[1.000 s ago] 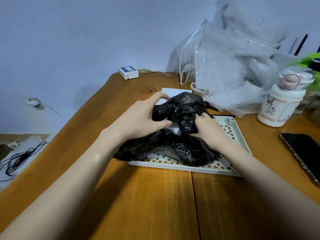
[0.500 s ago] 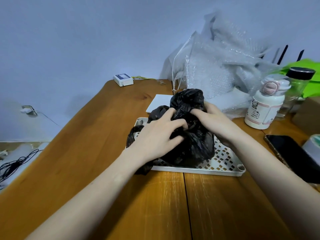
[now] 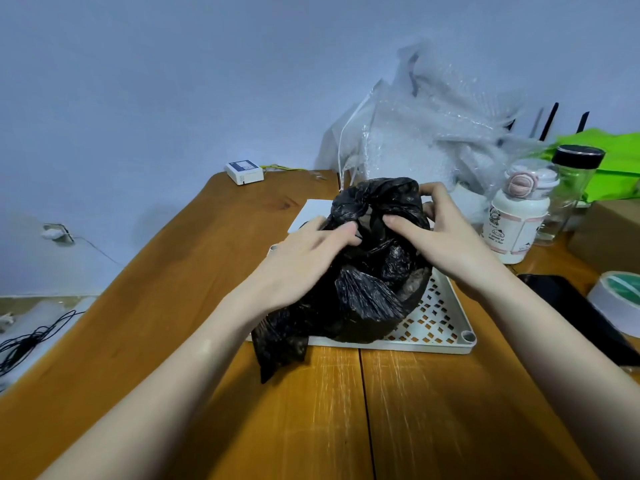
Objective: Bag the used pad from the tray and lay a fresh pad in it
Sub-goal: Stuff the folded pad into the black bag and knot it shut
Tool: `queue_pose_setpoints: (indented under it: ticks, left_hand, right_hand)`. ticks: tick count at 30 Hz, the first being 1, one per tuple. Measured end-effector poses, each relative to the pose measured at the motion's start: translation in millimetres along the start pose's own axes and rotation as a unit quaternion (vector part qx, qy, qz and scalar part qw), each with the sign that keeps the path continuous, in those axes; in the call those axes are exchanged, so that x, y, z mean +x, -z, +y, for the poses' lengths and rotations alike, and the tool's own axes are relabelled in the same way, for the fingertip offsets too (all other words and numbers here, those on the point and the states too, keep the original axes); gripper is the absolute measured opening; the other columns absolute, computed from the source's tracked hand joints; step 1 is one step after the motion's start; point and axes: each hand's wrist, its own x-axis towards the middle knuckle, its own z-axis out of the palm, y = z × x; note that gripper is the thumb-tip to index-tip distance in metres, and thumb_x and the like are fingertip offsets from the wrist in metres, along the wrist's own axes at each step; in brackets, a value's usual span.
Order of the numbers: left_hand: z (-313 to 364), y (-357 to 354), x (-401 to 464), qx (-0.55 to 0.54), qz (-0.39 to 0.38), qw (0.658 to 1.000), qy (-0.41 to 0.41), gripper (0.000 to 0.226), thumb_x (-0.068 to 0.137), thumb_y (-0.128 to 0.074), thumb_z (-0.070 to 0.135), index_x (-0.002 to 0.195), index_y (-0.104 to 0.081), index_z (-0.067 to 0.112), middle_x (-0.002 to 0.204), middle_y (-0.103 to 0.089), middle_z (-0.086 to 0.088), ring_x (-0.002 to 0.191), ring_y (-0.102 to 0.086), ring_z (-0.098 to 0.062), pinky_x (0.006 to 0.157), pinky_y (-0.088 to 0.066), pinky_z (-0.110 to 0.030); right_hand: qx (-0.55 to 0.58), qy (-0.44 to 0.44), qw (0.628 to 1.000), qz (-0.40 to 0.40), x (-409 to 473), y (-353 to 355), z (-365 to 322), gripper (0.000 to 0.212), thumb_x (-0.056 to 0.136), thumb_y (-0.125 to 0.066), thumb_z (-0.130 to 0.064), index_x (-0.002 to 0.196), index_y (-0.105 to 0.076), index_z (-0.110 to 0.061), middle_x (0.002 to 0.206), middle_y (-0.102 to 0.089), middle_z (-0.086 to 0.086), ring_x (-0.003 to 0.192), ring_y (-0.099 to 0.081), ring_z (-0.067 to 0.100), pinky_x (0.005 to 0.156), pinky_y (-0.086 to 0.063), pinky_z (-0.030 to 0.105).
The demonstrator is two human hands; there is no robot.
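A bulging black plastic bag (image 3: 367, 289) sits on the white latticed tray (image 3: 440, 327) in the middle of the wooden table. My left hand (image 3: 304, 261) grips the bag's gathered top from the left, and my right hand (image 3: 440, 237) pinches the same twisted top from the right. One loose corner of the bag hangs over the tray's near edge onto the table. A flat white pad (image 3: 310, 216) lies on the table just behind the tray, partly hidden by the bag. The bag's contents are hidden.
A heap of bubble wrap (image 3: 433, 140) fills the far right. A white bottle (image 3: 516, 216), a glass jar (image 3: 571, 188), a black phone (image 3: 585, 317) and a tape roll (image 3: 616, 299) crowd the right side. A small white box (image 3: 244, 173) sits at the far left corner.
Both hands have moved up to the bag's top and gathered it into a twisted neck. The bag now stands taller on the tray, and the view has shifted a little.
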Motion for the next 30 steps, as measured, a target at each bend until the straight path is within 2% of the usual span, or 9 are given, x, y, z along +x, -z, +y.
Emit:
queue_pose_setpoints:
  ticks: [2,5,10,12,15,19,22,25,30]
  left_hand:
    - [8.2,-3.0,-3.7,0.06,0.022,0.998,-0.005,0.049,0.078,-0.039,0.075,0.105,-0.066,0.044,0.121,-0.05,0.022,0.117,-0.049,-0.003,0.098,-0.038,-0.033]
    - [14.1,-10.2,-4.4,0.15,0.031,0.987,-0.042,0.013,0.083,-0.061,0.052,0.087,-0.066,0.04,0.101,-0.051,0.018,0.102,-0.051,-0.007,0.086,-0.041,-0.03]
    - [7.0,-3.1,-5.1,0.015,0.051,0.998,-0.035,0.023,0.092,-0.055,0.035,0.071,-0.055,0.024,0.068,-0.053,0.015,0.064,-0.046,-0.001,0.06,-0.031,-0.015]
    - [4.0,2.3,-7.5,-0.037,0.06,0.997,-0.023,0.032,0.094,-0.051,0.035,0.066,-0.046,0.02,0.054,-0.041,0.01,0.049,-0.033,-0.006,0.051,-0.026,-0.02]
    - [5.6,9.2,-9.7,-0.096,0.074,0.993,-0.012,0.039,0.096,-0.048,0.033,0.061,-0.039,0.021,0.055,-0.032,0.009,0.051,-0.029,-0.006,0.052,-0.024,-0.023]
    - [9.0,13.5,-10.2,-0.115,0.084,0.99,-0.008,0.043,0.098,-0.043,0.037,0.069,-0.044,0.006,0.066,-0.033,0.0,0.059,-0.034,-0.007,0.057,-0.025,-0.02]
    - [7.2,14.2,-5.8,-0.128,0.072,0.989,-0.003,0.057,0.096,-0.039,0.049,0.086,-0.057,-0.004,0.079,-0.049,-0.002,0.084,-0.056,-0.01,0.087,-0.038,-0.026]
    - [11.7,13.2,-3.5,-0.168,0.09,0.982,-0.008,0.055,0.097,-0.043,0.044,0.09,-0.063,-0.007,0.087,-0.071,-0.001,0.119,-0.056,-0.014,0.111,-0.032,-0.039]
    - [22.0,13.5,-4.2,-0.233,0.082,0.969,-0.019,0.048,0.092,-0.054,0.039,0.086,-0.062,-0.007,0.082,-0.065,-0.011,0.076,-0.06,-0.013,0.074,-0.047,-0.025]
  right_hand:
    - [0.002,0.006,1.0,0.005,-0.5,-2.5,-1.6,0.044,0.079,-0.066,-0.04,0.111,-0.039,-0.026,0.105,-0.064,0.005,0.099,-0.063,0.02,0.093,-0.048,0.047]
    - [0.006,0.011,1.0,0.013,-3.1,-5.0,-5.3,0.044,0.08,-0.066,-0.038,0.112,-0.037,-0.028,0.102,-0.064,0.003,0.099,-0.062,0.019,0.094,-0.048,0.044]
    - [-0.026,0.029,0.998,0.046,-6.5,6.1,-4.2,0.048,0.083,-0.063,-0.04,0.12,-0.037,-0.022,0.087,-0.055,-0.017,0.087,-0.059,0.008,0.079,-0.043,0.027]
    - [-0.043,0.02,0.998,0.05,-5.7,12.5,0.0,0.046,0.086,-0.062,-0.034,0.122,-0.039,-0.019,0.083,-0.053,-0.014,0.081,-0.058,0.009,0.075,-0.041,0.028]
    - [-0.056,-0.009,0.998,-0.003,-3.6,21.0,6.9,0.05,0.084,-0.064,-0.022,0.126,-0.038,-0.021,0.089,-0.056,-0.008,0.095,-0.057,0.019,0.085,-0.045,0.032]
    - [-0.104,0.062,0.992,-0.03,-9.6,18.8,4.2,0.068,0.079,-0.067,-0.029,0.137,-0.032,-0.034,0.136,-0.04,-0.003,0.132,-0.032,0.014,0.112,-0.027,0.039]
    - [-0.065,0.177,0.981,0.043,-16.9,9.6,-17.6,0.052,0.083,-0.053,-0.034,0.134,-0.045,-0.027,0.136,-0.043,-0.01,0.131,-0.034,0.005,0.111,-0.03,0.032]
    - [-0.053,0.201,0.978,0.0,-24.0,-1.2,-36.8,0.051,0.083,-0.046,-0.051,0.129,-0.049,-0.029,0.127,-0.054,-0.012,0.123,-0.045,0.002,0.107,-0.036,0.031]
    - [-0.165,0.122,0.976,-0.072,-34.6,-25.3,-45.7,0.074,0.063,-0.053,-0.072,0.123,-0.036,-0.032,0.112,-0.042,-0.018,0.116,-0.041,0.004,0.103,-0.035,0.033]
